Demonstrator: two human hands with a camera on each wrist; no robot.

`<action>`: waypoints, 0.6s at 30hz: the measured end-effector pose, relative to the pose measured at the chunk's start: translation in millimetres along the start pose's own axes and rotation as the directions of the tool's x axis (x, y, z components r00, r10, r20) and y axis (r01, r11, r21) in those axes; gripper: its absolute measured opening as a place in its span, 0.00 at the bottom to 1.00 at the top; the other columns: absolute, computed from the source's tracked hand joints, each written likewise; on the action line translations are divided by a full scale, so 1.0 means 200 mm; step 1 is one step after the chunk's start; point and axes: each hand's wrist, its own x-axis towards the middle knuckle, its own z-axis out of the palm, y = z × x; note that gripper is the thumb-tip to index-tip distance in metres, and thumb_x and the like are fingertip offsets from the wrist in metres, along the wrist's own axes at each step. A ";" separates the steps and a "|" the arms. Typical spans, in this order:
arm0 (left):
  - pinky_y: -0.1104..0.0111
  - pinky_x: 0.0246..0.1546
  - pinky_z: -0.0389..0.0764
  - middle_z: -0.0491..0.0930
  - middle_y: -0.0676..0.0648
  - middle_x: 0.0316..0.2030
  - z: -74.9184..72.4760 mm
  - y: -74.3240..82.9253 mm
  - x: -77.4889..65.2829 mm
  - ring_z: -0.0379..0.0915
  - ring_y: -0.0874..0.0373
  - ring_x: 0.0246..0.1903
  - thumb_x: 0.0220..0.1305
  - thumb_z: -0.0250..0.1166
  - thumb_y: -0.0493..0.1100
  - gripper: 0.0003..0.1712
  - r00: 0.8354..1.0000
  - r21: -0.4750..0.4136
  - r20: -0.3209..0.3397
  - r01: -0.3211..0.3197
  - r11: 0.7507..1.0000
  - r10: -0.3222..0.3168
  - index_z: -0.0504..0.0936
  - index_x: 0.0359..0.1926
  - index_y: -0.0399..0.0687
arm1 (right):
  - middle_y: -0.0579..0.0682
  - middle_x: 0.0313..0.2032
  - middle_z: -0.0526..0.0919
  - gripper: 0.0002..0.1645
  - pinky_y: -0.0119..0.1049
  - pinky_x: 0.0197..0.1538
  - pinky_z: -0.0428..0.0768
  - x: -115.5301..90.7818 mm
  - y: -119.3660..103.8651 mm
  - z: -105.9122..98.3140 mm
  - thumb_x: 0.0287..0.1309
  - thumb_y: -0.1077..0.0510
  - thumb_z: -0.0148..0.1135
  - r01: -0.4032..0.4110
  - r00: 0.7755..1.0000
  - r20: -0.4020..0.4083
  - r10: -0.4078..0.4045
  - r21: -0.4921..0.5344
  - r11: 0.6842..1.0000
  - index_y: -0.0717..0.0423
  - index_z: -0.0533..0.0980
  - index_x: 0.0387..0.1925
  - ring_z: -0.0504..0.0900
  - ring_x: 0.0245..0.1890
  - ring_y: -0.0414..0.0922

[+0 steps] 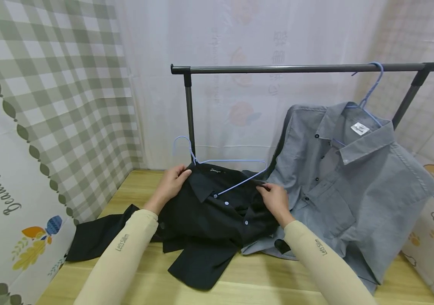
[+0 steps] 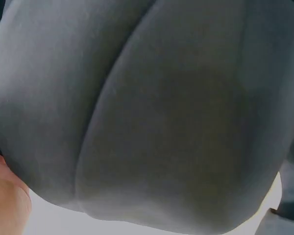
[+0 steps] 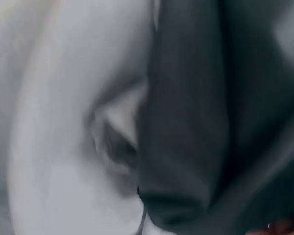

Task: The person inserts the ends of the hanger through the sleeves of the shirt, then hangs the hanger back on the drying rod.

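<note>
A black button-up shirt (image 1: 217,220) is held up by both hands over the table. My left hand (image 1: 172,183) pinches it at the shoulder beside the collar, close to the neck of a light-blue hanger (image 1: 239,160). The hanger's left arm is hidden inside the shirt, while its right arm shows above the open neckline and its lower bar slants down to the buttons. With thumb and fingers, my right hand (image 1: 275,199) grips the shirt's other side near the hanger's right end. Dark cloth (image 2: 176,122) fills the left wrist view.
A grey shirt (image 1: 338,178) hangs at the right from a blue hanger (image 1: 373,91) on a dark metal rack (image 1: 277,69). Its lower part spreads onto the wooden table (image 1: 144,279). One black sleeve (image 1: 98,237) lies across the table at the left. Checked and printed curtains enclose the space.
</note>
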 end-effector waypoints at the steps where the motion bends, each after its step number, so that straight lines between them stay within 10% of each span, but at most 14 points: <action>1: 0.65 0.30 0.65 0.67 0.51 0.21 -0.01 -0.01 0.00 0.63 0.55 0.24 0.74 0.58 0.42 0.13 1.000 0.011 0.002 -0.007 1.000 0.007 0.77 0.31 0.42 | 0.58 0.44 0.86 0.17 0.51 0.48 0.76 0.02 0.01 -0.02 0.66 0.50 0.63 -0.020 1.000 0.003 0.020 0.020 1.000 0.59 0.85 0.45 0.82 0.43 0.57; 11: 0.54 0.38 0.76 0.82 0.43 0.32 0.01 -0.08 -0.02 0.78 0.47 0.33 0.72 0.60 0.39 0.08 0.985 0.298 0.027 -0.169 0.940 0.169 0.82 0.40 0.39 | 0.60 0.50 0.84 0.21 0.49 0.55 0.75 0.09 0.00 -0.12 0.63 0.49 0.65 -0.082 0.996 -0.035 0.088 0.142 0.986 0.62 0.84 0.48 0.79 0.51 0.57; 18: 0.56 0.30 0.81 0.83 0.42 0.34 0.08 -0.07 -0.04 0.82 0.46 0.32 0.69 0.64 0.37 0.05 0.908 0.574 0.000 -0.343 0.744 0.418 0.81 0.40 0.39 | 0.58 0.41 0.87 0.16 0.51 0.46 0.78 0.05 -0.10 -0.10 0.61 0.52 0.63 -0.019 0.980 -0.196 0.043 0.126 0.992 0.60 0.85 0.41 0.82 0.42 0.58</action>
